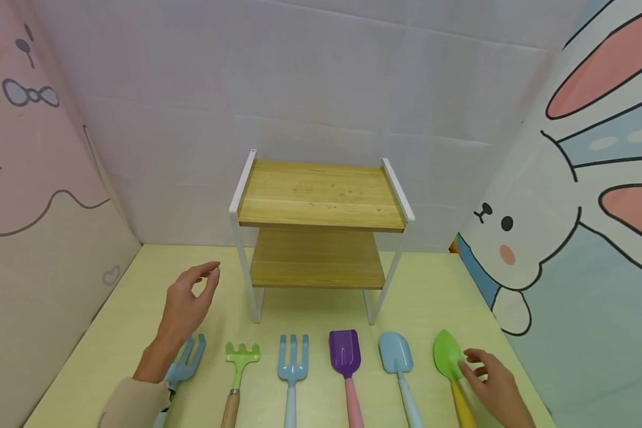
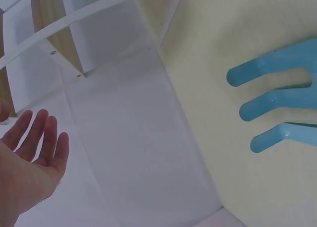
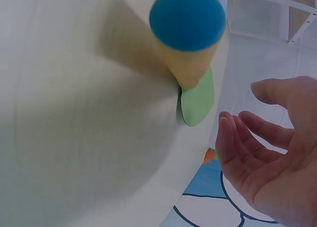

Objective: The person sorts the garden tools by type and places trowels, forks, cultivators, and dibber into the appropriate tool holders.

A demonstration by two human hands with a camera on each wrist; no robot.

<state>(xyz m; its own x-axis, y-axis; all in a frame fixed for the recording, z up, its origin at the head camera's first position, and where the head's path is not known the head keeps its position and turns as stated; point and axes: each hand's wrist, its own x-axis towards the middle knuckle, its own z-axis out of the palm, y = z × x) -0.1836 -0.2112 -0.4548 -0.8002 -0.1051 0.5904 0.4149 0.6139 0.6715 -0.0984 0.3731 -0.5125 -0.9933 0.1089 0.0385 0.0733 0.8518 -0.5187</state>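
Note:
My left hand [image 1: 187, 303] is raised above the table at the left, fingers loosely bent and nothing held. Under that forearm lies a blue garden fork [image 1: 183, 364], partly hidden by the sleeve; its tines [image 2: 272, 98] show in the left wrist view. At the far right, my right hand [image 1: 492, 383] hovers beside a green trowel [image 1: 448, 355] with a yellow handle, fingers relaxed. Whether its fingertips touch the blade is hard to tell in the head view; the right wrist view shows them apart from the green blade [image 3: 198, 103].
Between the hands lie a green rake [image 1: 242, 356], a light blue fork [image 1: 292, 368], a purple shovel [image 1: 345, 355] with pink handle and a light blue shovel [image 1: 396, 353]. Behind them stands a two-tier wooden shelf [image 1: 321, 196] with a white frame. Printed cloth walls [image 1: 321, 77] enclose the table.

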